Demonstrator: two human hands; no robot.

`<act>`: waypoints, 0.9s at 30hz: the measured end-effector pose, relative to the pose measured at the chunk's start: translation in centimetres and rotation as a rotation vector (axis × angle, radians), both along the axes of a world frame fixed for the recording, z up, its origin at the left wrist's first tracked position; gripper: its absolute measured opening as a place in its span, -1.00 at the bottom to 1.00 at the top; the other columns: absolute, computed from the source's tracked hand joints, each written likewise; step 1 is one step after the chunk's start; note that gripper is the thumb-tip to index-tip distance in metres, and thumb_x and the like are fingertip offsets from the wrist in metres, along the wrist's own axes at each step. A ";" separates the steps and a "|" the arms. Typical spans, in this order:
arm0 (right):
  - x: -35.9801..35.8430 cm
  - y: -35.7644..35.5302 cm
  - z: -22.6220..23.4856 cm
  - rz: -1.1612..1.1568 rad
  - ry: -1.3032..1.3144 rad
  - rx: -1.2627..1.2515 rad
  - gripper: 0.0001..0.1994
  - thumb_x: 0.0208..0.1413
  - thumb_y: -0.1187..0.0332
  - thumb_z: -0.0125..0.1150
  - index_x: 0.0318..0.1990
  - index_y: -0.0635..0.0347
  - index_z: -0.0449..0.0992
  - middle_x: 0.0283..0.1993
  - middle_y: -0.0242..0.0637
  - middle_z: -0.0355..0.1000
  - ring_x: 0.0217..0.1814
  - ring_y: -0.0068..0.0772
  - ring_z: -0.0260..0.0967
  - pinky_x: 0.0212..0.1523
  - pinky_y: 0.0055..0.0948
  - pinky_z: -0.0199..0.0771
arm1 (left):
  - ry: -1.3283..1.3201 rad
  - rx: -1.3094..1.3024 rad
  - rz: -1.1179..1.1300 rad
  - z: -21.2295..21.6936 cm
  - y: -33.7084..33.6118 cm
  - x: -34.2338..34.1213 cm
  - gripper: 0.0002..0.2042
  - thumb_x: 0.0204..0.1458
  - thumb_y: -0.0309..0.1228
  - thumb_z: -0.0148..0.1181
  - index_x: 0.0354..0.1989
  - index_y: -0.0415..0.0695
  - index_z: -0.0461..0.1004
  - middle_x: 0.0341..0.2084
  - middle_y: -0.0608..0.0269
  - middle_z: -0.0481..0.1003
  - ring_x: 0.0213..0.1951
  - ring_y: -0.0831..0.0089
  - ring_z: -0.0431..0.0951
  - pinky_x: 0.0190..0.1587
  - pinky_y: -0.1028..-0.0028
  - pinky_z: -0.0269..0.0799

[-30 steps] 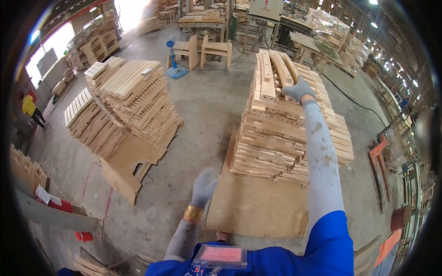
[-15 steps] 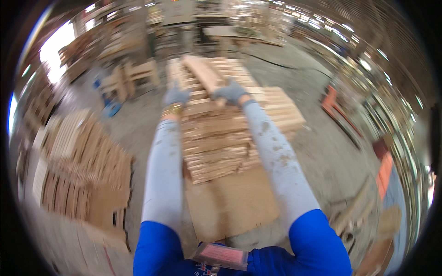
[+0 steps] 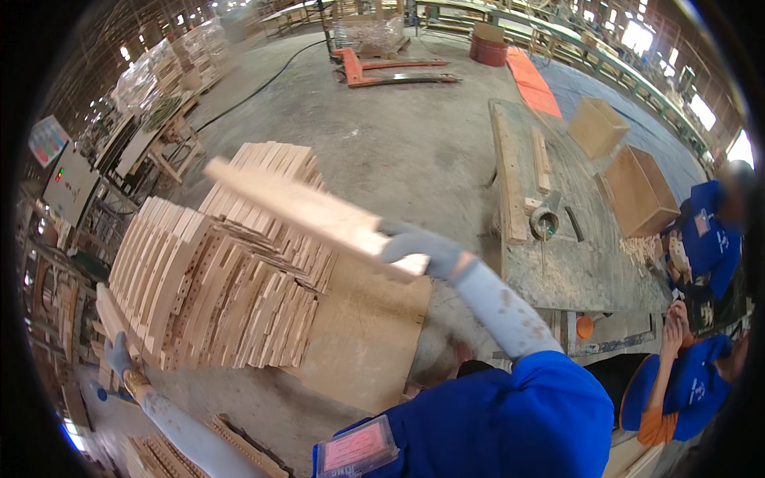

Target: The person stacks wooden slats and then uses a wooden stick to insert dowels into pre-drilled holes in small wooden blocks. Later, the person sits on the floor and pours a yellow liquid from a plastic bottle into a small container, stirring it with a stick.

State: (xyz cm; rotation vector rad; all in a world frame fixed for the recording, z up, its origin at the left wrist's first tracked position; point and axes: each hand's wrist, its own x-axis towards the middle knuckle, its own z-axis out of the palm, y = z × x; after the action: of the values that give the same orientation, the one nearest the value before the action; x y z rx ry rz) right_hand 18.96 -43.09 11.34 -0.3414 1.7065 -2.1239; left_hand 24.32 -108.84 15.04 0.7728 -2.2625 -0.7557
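Observation:
My gloved right hand [image 3: 424, 250] grips one end of a long pale wooden board [image 3: 295, 203], which is lifted and slants toward the upper left, above the stack. My gloved left hand [image 3: 119, 356] is at the far left, closed about the lower end of another wooden board [image 3: 118, 319] beside the stack; its fingers are partly hidden. The stack [image 3: 215, 295] holds many curved wooden pieces in layers, light ones on top. It stands at a brown sheet [image 3: 362, 334], whose bare part shows on the near right side.
A worn workbench [image 3: 586, 267] at right bears a tape roll [image 3: 544, 223], wood strips and cardboard boxes [image 3: 640, 191]. Two people in blue shirts [image 3: 705, 231] are at the right edge. A red pallet jack [image 3: 355, 70] stands far off. More wood pieces [image 3: 159, 456] lie at the lower left.
My view has swung right, bringing the workbench and co-workers into sight. My right hand has carried its board off the stack to the right; my hands are now far apart.

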 end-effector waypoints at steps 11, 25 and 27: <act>-2.5 30.9 -1.5 -0.769 -0.037 0.032 -0.23 -0.21 0.20 0.21 0.20 0.39 0.12 0.00 -0.20 0.26 -0.06 -0.48 0.28 -0.27 -0.58 0.36 | 0.548 0.667 -0.502 -0.6 34.5 -8.8 -0.35 -0.05 -0.27 0.13 0.20 -0.31 0.08 -0.15 -0.11 0.42 -0.14 0.21 0.49 -0.08 0.37 0.41; -9.0 57.0 -11.7 -1.072 -0.211 0.304 -0.34 -0.21 0.25 0.29 0.12 0.31 0.26 -0.06 -0.18 0.36 -0.05 -0.38 0.32 -0.09 -0.48 0.31 | -0.318 0.838 -1.410 -13.2 96.6 -28.7 -0.32 -0.13 -0.26 0.25 0.15 -0.37 0.16 -0.13 -0.09 0.43 -0.32 0.25 0.56 -0.31 0.45 0.50; -11.8 55.4 -13.5 -1.079 -0.202 0.322 -0.26 -0.23 0.24 0.33 0.15 0.36 0.22 0.01 -0.15 0.34 0.03 -0.34 0.28 -0.01 -0.44 0.26 | -0.116 0.286 -1.266 -15.7 99.1 -29.7 -0.34 -0.12 -0.21 0.24 0.12 -0.37 0.21 -0.07 -0.10 0.41 -0.19 0.21 0.52 -0.15 0.42 0.43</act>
State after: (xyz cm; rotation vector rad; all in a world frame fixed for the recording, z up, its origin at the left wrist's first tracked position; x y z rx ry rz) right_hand 7.17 12.31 -2.15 1.0795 2.3297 -2.2789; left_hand -5.34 -9.76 -0.62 -0.6784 -2.6273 -1.6071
